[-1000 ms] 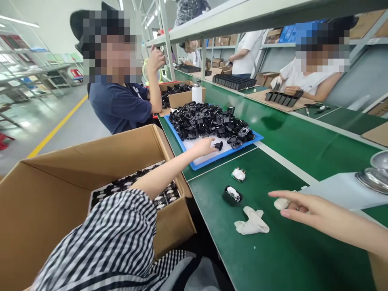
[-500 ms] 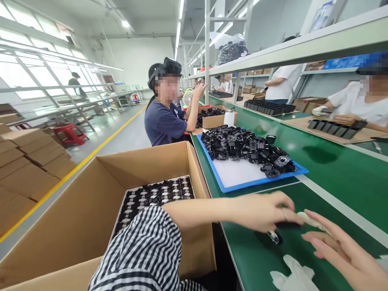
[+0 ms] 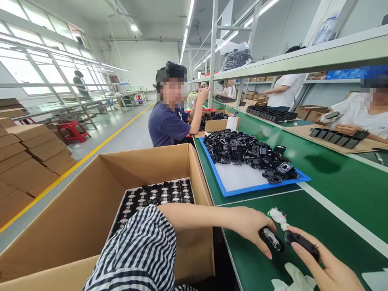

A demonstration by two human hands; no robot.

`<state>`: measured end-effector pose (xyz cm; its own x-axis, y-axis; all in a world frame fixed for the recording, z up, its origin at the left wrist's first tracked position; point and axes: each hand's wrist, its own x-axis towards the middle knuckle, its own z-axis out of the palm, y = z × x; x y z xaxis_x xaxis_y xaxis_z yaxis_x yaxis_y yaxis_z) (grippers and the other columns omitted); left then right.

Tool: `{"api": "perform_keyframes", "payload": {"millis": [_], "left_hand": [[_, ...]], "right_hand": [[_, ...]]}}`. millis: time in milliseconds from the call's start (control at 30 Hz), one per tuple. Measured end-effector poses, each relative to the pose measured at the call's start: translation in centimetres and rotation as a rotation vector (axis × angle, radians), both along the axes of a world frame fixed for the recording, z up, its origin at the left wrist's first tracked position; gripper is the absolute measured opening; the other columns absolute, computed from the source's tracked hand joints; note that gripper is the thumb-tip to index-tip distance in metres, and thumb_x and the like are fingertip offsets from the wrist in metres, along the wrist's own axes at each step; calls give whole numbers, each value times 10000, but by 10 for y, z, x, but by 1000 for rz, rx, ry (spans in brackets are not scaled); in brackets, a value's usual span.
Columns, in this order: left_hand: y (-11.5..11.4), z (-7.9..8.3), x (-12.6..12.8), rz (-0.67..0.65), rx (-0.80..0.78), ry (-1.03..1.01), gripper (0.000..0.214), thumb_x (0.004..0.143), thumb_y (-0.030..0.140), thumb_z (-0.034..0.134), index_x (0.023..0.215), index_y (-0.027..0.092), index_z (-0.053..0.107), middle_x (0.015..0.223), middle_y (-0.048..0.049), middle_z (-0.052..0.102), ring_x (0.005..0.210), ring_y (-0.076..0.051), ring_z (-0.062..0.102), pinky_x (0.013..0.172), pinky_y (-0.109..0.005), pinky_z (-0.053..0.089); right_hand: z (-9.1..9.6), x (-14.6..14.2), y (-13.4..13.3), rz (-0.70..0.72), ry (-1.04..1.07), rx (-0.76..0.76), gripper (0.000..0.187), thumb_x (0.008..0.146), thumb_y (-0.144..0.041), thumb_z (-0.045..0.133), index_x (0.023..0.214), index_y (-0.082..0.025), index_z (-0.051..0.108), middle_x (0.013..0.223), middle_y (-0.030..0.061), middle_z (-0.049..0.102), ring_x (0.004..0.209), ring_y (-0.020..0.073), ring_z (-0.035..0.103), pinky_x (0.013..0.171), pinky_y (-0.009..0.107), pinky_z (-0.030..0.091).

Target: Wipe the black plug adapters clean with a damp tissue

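Note:
My right hand (image 3: 330, 258) is closed on a black oblong plastic part (image 3: 303, 245) with small metal pins, gripped between thumb and fingers. A pale finger cot covers one fingertip. My left hand (image 3: 253, 226) is spread low over the green bench, thumb and fingers apart around a black housing (image 3: 272, 239) holding a white-coated circuit board. Contact with that housing is hard to make out. Just beyond the left fingertips lies a small green board with a white blob (image 3: 277, 216). A white glove (image 3: 294, 278) rests nearer me, partly behind my right hand.
A blue-rimmed tray (image 3: 224, 190) heaped with black parts (image 3: 242, 149) stands ahead. Left of the bench, an open carton (image 3: 145, 157) contains rows of parts (image 3: 160, 194). A co-worker (image 3: 169, 121) sits beyond it; a shelf (image 3: 303, 54) runs overhead at right.
My hands have moved apart. The left has drawn back to the black housing, and the right now grips the black oblong part. The white-blobbed board has come into view.

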<state>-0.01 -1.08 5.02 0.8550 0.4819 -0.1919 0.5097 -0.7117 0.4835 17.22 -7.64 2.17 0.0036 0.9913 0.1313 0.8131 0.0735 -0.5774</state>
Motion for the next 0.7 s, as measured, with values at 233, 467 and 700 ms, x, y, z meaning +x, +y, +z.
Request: {"api": "perform_keyframes", "payload": {"millis": [233, 467, 700], "left_hand": [[-3, -33, 8, 130, -85, -268, 374, 617, 385, 545, 915, 176, 460, 690, 21, 527, 667, -114, 508, 545, -172, 356], [-6, -38, 7, 238, -267, -343, 530, 590, 372, 578, 1055, 200, 391, 587, 57, 494, 616, -94, 523, 593, -174, 376], [-6, -40, 3, 211, -295, -385, 449, 626, 374, 549, 1021, 204, 420, 576, 56, 494, 601, -81, 527, 571, -157, 378]], "right_hand": [[-20, -18, -7, 14, -14, -16, 396, 744, -461, 289, 1021, -268, 496, 762, 51, 556, 670, 182, 561, 517, 270, 470], [-20, -3, 0, 181, -115, -90, 398, 741, -423, 287, 1047, -231, 453, 902, 54, 564, 751, 184, 555, 569, 264, 467], [-19, 2, 5, 113, -113, -96, 351, 689, -456, 356, 938, -263, 511, 880, 28, 581, 709, 189, 567, 526, 251, 467]]}}
